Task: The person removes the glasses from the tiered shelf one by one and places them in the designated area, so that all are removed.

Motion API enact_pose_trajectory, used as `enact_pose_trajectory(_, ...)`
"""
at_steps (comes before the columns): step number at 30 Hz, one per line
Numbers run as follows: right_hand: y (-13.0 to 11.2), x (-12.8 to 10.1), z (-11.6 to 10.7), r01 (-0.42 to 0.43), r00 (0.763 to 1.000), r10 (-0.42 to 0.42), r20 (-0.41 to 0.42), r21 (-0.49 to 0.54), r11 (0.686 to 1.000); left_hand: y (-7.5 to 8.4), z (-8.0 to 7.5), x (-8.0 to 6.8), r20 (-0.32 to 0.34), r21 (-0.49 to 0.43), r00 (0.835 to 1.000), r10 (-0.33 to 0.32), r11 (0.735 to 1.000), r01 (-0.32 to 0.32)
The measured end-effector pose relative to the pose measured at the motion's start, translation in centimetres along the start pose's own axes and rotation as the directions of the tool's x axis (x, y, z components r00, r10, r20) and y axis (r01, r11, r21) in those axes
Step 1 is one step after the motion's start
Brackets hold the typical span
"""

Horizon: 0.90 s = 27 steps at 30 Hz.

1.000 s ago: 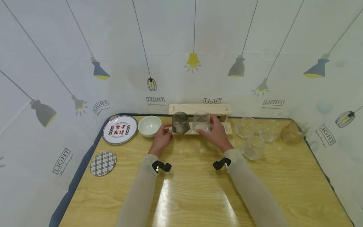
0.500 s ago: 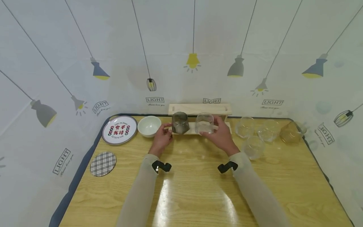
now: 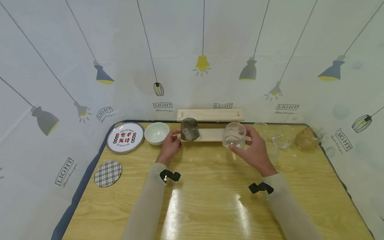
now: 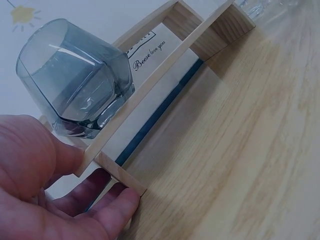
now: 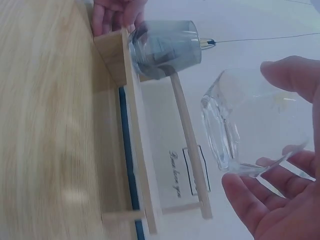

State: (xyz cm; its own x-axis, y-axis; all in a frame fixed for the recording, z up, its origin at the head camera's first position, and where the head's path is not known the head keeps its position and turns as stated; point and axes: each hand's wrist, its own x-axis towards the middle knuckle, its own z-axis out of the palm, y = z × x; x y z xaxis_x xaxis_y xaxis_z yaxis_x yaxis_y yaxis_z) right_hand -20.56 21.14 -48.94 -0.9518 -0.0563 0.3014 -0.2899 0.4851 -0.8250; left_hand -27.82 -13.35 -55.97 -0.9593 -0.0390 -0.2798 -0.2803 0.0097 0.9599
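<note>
A small two-tier wooden rack (image 3: 211, 135) stands against the back wall. My left hand (image 3: 169, 147) holds its left end, thumb by the shelf and fingers below at the side piece in the left wrist view. On that end of the shelf stands a smoky grey faceted glass (image 4: 75, 75), close to my left thumb. My right hand (image 3: 255, 154) grips a clear faceted glass (image 5: 255, 125) between thumb and fingers. This glass is raised off the shelf, in front of the rack's right end, and slightly tilted.
Several clear glasses (image 3: 283, 137) stand to the right of the rack, partly behind my right hand. An amber glass vessel (image 3: 306, 139) is at the far right. To the left are a white bowl (image 3: 157, 133), a printed plate (image 3: 125, 148) and a checked round coaster (image 3: 108, 174).
My right hand has moved right and toward me along the rack, taking the clear glass away from the grey one. The left hand and the grey glass have stayed in place.
</note>
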Motion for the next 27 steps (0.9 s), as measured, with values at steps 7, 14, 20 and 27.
enact_pose_trajectory(7,0.7,-2.1,-3.6,0.029,0.993,-0.032,-0.115,-0.028,0.999,0.0,-0.2,0.0,-0.005,0.01,1.0,0.007,1.0,-0.007)
enact_pose_trajectory(14,1.7,-3.5,-7.3,-0.026,0.98,0.018,-0.196,-0.041,0.999,0.2,-0.3,-0.1,-0.012,0.009,1.0,-0.004,1.0,0.004)
enact_pose_trajectory(20,3.2,-4.2,-10.0,-0.131,0.954,0.111,-0.28,-0.054,0.99,0.3,-0.1,-0.2,-0.016,0.002,1.0,0.007,1.0,-0.007)
enact_pose_trajectory(27,6.0,-5.1,-12.4,-0.296,0.897,0.253,-0.363,-0.065,0.953,0.2,0.1,-0.2,-0.02,0.021,1.0,-0.001,1.0,0.001)
